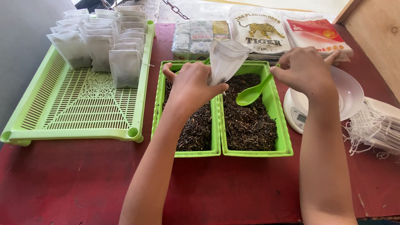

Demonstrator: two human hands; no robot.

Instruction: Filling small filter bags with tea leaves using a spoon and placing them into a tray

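My left hand (189,85) holds a small white filter bag (225,60) upright above two green trays of dark loose tea leaves, the left tray (157,104) and the right tray (283,125). My right hand (306,68) grips the handle end of a green plastic spoon (252,93), whose bowl rests just over the tea in the right tray. The bag's open mouth faces upward, near the spoon.
A large green slotted tray (75,108) at the left holds several filled white bags (100,46) standing in rows. A white kitchen scale with a bowl (348,93) sits at the right, beside a pile of empty stringed bags (375,129). Packaged goods (258,29) lie at the back.
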